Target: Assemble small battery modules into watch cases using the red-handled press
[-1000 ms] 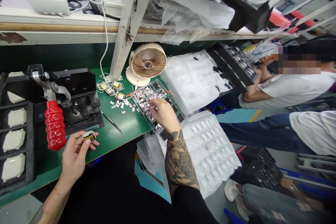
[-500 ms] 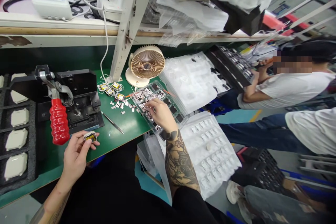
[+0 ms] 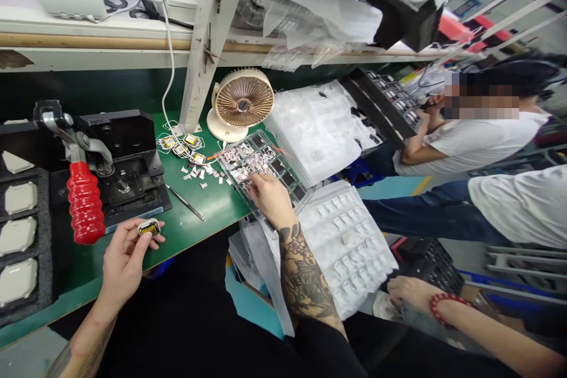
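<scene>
Between the thumb and fingers of my left hand (image 3: 128, 254) is a small white device housing (image 3: 149, 228), with black and yellow parts showing inside it. My right hand (image 3: 270, 196) reaches over a clear compartment tray (image 3: 248, 140), fingers bent down among many small pinkish-white pieces (image 3: 250, 164); what its fingertips pinch, if anything, is hidden. More such pieces (image 3: 201, 174) lie loose on the green bench. Behind them sits a cluster of small yellow batteries with white wires (image 3: 191, 140). Metal tweezers (image 3: 186, 203) rest on the bench between my hands.
A toggle clamp with a red handle (image 3: 85, 204) stands on a black fixture at left, beside a foam tray of white housings (image 3: 20, 235). A fan (image 3: 243, 99) stands behind the compartment tray. Another person's arm with a red bracelet (image 3: 447, 310) reaches in at right; a co-worker (image 3: 482, 142) sits beyond.
The whole view has shifted slightly. My right hand has moved a little nearer me over the tray. Another person's braceleted arm has come in at lower right. My left hand still holds the housing.
</scene>
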### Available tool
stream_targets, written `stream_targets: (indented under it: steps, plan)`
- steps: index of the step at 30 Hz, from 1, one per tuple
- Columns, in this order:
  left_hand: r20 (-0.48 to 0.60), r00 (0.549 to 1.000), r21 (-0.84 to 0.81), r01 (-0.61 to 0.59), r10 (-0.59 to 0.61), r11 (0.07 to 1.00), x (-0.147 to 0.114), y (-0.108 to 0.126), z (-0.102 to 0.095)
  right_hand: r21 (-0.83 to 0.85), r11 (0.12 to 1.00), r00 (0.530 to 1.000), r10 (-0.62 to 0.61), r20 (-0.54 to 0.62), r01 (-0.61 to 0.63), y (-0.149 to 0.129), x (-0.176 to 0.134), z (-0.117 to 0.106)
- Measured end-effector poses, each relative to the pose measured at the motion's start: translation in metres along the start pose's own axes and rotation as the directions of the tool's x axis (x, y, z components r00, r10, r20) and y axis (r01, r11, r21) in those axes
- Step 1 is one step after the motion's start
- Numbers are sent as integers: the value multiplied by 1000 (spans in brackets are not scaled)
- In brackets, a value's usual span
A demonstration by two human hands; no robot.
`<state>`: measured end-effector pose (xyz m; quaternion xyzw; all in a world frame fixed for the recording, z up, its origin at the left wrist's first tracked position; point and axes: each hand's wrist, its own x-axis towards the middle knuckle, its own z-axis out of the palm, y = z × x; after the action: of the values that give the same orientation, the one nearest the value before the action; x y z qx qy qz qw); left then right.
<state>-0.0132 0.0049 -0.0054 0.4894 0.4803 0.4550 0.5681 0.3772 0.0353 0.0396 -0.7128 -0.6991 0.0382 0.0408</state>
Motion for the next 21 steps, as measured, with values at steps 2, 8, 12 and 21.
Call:
stream_targets:
  steps: [2,8,12,21]
  plan:
    - [-4,1000,-1,-2,2,1000,0,0,0,44,999,999,-10,-47,13,2,-2,7]
    - [-13,1000,12,1,0,1000,0,0,0,339,941,961,91,-260,3,11,-11,9]
    - [-9,1000,11,9,-9,1000,0,1,0,420,907,951,161,-263,-37,18,-16,11]
    - [-7,1000,35,4,-4,999,0,1,2,444,894,967,168,-190,-69,22,-14,20]
